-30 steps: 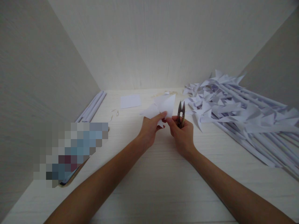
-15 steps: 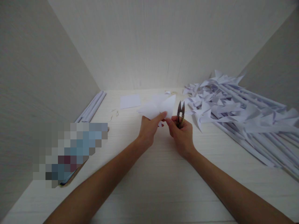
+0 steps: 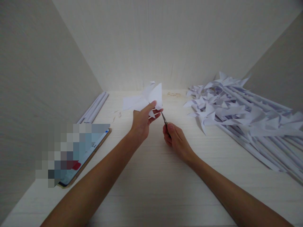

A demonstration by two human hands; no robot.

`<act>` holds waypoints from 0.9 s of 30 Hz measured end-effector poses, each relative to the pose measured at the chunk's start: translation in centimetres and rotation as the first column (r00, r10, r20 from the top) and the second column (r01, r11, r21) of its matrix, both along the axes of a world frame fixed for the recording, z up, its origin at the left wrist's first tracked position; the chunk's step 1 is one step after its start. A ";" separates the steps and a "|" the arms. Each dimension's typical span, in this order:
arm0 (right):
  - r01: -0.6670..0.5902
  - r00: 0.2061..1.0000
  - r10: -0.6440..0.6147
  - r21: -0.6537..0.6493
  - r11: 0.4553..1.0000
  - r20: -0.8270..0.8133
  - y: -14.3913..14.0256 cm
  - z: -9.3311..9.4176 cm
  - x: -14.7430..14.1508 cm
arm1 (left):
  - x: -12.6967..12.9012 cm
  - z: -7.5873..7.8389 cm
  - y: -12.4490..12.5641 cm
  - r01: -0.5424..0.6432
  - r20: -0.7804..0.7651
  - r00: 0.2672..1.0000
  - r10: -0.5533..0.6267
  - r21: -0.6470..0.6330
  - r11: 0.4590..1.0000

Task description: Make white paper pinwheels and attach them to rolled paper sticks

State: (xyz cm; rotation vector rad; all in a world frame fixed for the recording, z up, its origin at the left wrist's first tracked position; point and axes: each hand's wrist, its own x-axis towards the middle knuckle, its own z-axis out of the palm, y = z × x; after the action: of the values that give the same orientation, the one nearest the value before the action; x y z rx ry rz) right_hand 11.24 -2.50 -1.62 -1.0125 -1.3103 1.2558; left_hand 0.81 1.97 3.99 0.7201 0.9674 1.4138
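Two hands are raised over the pale desk [image 3: 151, 176]. A folded white paper piece [image 3: 151, 96] is pinched in the left hand [image 3: 141, 121], thumb on top and fingers beneath, and is held up above and just beyond that hand, its pointed flaps fanned upward. A pair of small thread snips [image 3: 164, 119] is gripped in the right hand [image 3: 174, 140], fingers curled shut round the handle; only the dark blade end is seen, projecting up and to the left from the fist. The blade tips are brought right to the lower edge of the paper, just right of the left hand's fingertips; whether the blades are parted or closed cannot be told.

A flat sheet of white paper [image 3: 129, 102] is seen lying on the desk beyond the left hand, partly hidden behind the held piece. Rolled paper tubes [image 3: 94, 107] are laid against the wall, well to the left of the left hand. A phone [image 3: 94, 148] with a blurred screen is seen flat on the desk, left of the left forearm. A large heap of paper pinwheels [image 3: 236, 113] on rolled sticks is spread well to the right of the right hand.
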 end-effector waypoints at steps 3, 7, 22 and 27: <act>0.027 1.000 -0.027 -0.002 1.000 0.006 0.1 -0.1 0.0 | 0.0 -0.2 -0.1 0.021 -0.011 1.000 -0.022 -0.020 1.000; 0.038 0.999 -0.038 -0.001 0.999 0.008 0.1 0.0 -0.1 | 0.1 -0.3 -0.2 0.020 -0.029 0.999 -0.021 -0.029 0.999; 0.119 0.979 -0.128 0.070 0.990 0.159 0.2 0.0 0.0 | 0.4 -0.7 -0.5 0.002 -0.028 1.000 -0.003 -0.042 0.999; 0.064 0.988 -0.071 0.051 0.997 0.138 0.2 -0.2 -0.1 | 0.2 -0.9 0.1 -0.032 -0.010 0.999 0.032 -0.044 0.999</act>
State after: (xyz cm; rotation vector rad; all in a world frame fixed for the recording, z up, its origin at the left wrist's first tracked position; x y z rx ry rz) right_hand 11.16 -2.28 -1.81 -1.1188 -1.3936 1.1147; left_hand 1.04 2.09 3.13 0.6819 1.0183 1.4136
